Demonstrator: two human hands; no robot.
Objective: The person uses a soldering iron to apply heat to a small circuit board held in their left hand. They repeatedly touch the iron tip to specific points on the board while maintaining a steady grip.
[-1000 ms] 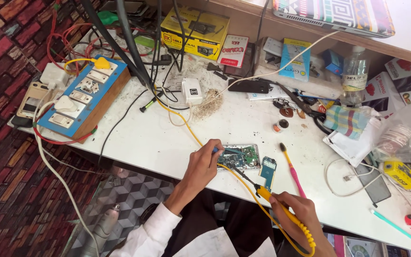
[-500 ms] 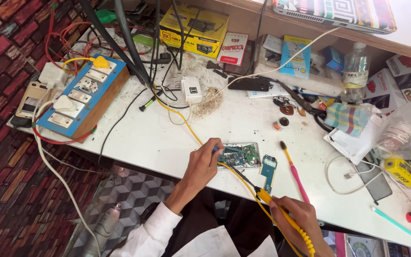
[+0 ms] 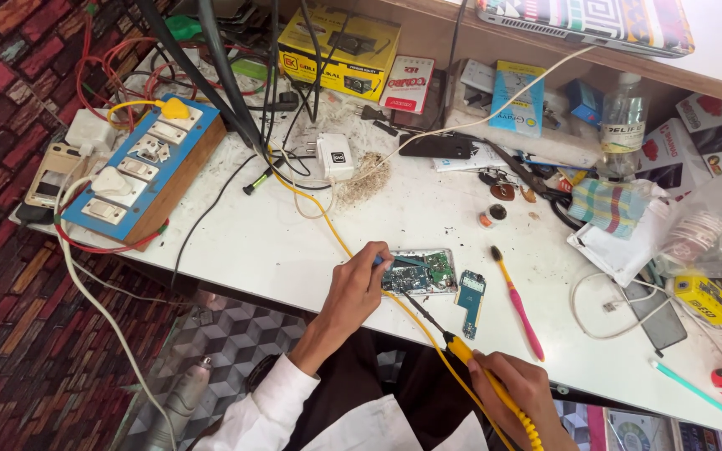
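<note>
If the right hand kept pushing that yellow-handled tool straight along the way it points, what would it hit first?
The right hand aims the yellow-handled soldering iron up and left, toward the opened phone that the left hand steadies. The tip would most likely meet its green circuit board first; whether it already touches is hard to tell.

Green circuit board (image 3: 421, 272), yellow soldering iron (image 3: 485, 382), pink toothbrush (image 3: 518, 303), blue switchboard (image 3: 139, 167), checked cloth (image 3: 611, 206), white table (image 3: 277, 234).

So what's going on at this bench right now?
A person is working on an opened phone lying on the white table. The left hand steadies it at its edge, while the right hand holds a yellow-handled soldering iron, its tip on the exposed circuit board. A small blue board and a pink toothbrush lie alongside.
</note>
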